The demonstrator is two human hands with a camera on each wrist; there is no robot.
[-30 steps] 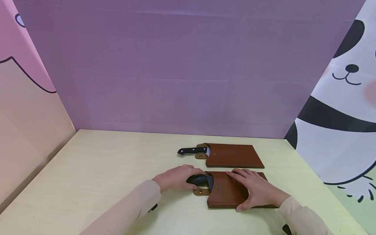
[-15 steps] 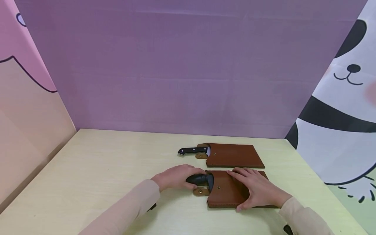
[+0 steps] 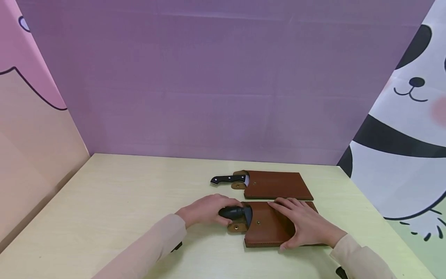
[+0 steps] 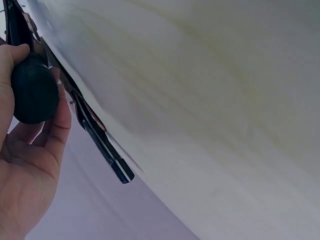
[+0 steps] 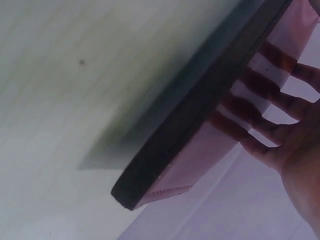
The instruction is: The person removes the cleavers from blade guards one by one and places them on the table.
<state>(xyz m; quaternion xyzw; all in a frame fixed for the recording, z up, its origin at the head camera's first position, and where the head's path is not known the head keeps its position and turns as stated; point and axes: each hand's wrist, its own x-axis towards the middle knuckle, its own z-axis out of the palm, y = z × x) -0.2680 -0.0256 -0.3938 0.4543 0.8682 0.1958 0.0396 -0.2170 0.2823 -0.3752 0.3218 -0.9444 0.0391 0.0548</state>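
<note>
In the head view my left hand (image 3: 209, 209) grips the thick black handle (image 3: 231, 212) of a knife, with thumb and fingers around it. Its dark blade sits mostly hidden in a brown leather knife sheath (image 3: 261, 234) lying flat on the table. The left wrist view shows the rounded butt of the same handle (image 4: 35, 95) in the hand (image 4: 35, 170). Across that sheath my right hand (image 3: 306, 224) spans, thumb at its near edge, fingers toward its far edge. In the right wrist view its fingers (image 5: 287, 132) lie against the sheath's glossy face.
Behind lies a second brown sheath (image 3: 278, 185) holding a knife with a riveted black handle (image 3: 228, 179). Both stand on a pale wooden table (image 3: 139, 193). A purple backdrop (image 3: 216, 97) rises at the table's far edge. Printed panels stand on both sides.
The left hand, the black handle and the near sheath shift very slightly left and away from me. The right hand hardly moves. The back knife and sheath stay put.
</note>
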